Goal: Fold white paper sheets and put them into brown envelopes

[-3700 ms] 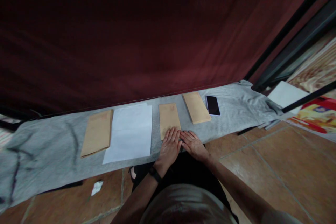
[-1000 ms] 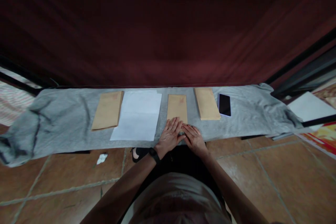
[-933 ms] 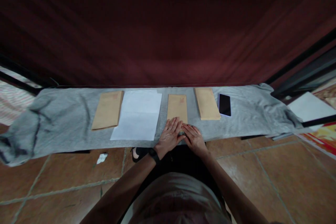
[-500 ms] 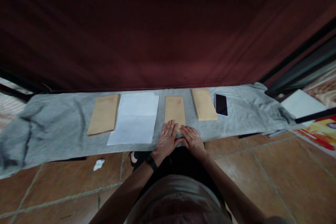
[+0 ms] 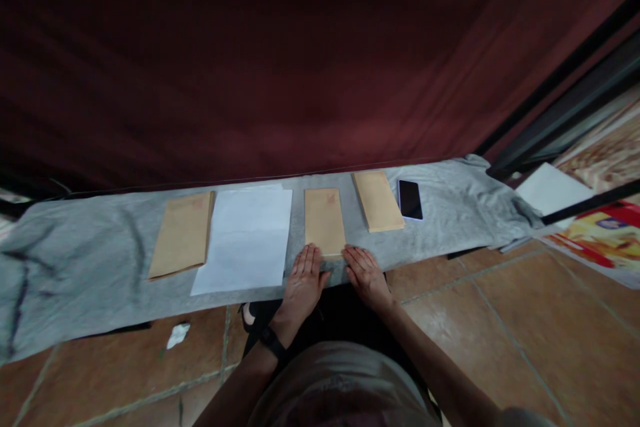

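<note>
My left hand (image 5: 303,277) lies flat and open on the grey cloth (image 5: 90,260), fingertips at the near left corner of a small brown envelope (image 5: 324,220). My right hand (image 5: 366,273) also rests flat and open, just right of that envelope's near edge. Neither hand holds anything. A white sheet of paper (image 5: 246,240) lies to the left of the hands, and a larger brown envelope (image 5: 183,243) lies beyond it. Another brown envelope (image 5: 377,200) and a black phone (image 5: 410,199) sit to the right.
A dark red curtain (image 5: 260,60) hangs behind the cloth-covered surface. Brown floor tiles (image 5: 500,320) lie below, with a white paper scrap (image 5: 177,335) on them. At the far right are a white sheet (image 5: 550,188), black bars and a colourful printed item (image 5: 600,233).
Both hands have slid back off the small brown envelope towards me and moved slightly apart. The camera view has tilted and shifted.
</note>
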Motion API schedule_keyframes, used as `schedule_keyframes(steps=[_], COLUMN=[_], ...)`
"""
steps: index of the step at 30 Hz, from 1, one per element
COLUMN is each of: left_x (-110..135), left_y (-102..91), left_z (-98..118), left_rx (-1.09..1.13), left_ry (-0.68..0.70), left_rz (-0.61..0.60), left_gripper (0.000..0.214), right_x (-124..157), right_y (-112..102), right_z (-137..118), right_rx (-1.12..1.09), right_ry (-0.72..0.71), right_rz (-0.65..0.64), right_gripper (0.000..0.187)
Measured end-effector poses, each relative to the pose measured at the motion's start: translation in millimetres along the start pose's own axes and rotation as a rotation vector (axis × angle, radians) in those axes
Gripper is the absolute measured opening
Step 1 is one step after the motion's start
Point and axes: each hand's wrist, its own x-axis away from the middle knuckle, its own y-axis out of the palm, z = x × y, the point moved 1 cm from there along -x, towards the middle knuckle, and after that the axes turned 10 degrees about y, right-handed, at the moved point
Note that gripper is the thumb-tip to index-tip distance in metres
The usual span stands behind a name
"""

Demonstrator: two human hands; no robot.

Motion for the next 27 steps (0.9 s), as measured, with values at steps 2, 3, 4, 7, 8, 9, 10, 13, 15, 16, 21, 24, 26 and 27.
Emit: schedule_keyframes(steps=[2,3,4,7,8,9,10,13,15,16,21,24,26,27], left_x=[-0.9,-2.0,-3.5,-8.1,-9.3,-10.3,-11.1,-13.1,-14.8,-15.7,-19.4,-21.4,-23.1,-24.0], left_y=[-2.7,-4.0,-5.2,-7.3,-7.4,-7.4,-7.2,-7.3,-8.3,-9.1,-14.8,-18.8,-22.0,-23.6], left_z=[-3.5,-5.1,-6.4,-8.6,-9.0,-9.4,-9.8,-11.8,-13.4,-14.0,-13.9,-11.5,-9.7,-8.8], left_rx=[-0.001,-0.002,-0.006,-0.027,-0.036,-0.045,-0.051,-0.056,-0.048,-0.044,-0.026,-0.031,-0.037,-0.043], left_ry=[-0.004,-0.004,-0.003,0.001,0.000,-0.003,-0.004,-0.001,-0.006,-0.013,-0.032,-0.042,-0.054,-0.058], left_rz=[-0.012,-0.020,-0.028,-0.049,-0.055,-0.059,-0.064,-0.085,-0.099,-0.101,-0.067,-0.061,-0.064,-0.066], left_gripper=[0.051,0.048,0.045,0.041,0.040,0.039,0.039,0.038,0.039,0.039,0.036,0.035,0.034,0.033], right_x=[-3.0,-5.0,-7.1,-13.7,-15.7,-17.5,-19.2,-23.3,-25.6,-26.8,-33.3,-37.2,-39.2,-40.1], right_y=[-1.1,-1.5,-1.8,-2.5,-2.8,-3.2,-3.6,-4.5,-4.1,-3.3,3.8,7.2,8.6,9.2], right_z=[-0.7,-1.1,-1.6,-2.5,-2.7,-2.8,-2.8,-3.5,-4.3,-4.7,-5.5,-5.5,-5.9,-6.3], right_rx=[-0.017,-0.026,-0.035,-0.060,-0.068,-0.076,-0.083,-0.102,-0.102,-0.095,-0.030,-0.041,-0.050,-0.048], right_ry=[0.012,0.021,0.031,0.061,0.070,0.078,0.085,0.104,0.124,0.137,0.193,0.201,0.204,0.209], right_rz=[-0.001,0.000,0.000,0.006,0.011,0.015,0.021,0.029,0.033,0.036,0.052,0.085,0.108,0.114], right_gripper=[0.044,0.042,0.040,0.033,0.031,0.030,0.028,0.023,0.021,0.019,0.019,0.023,0.025,0.024])
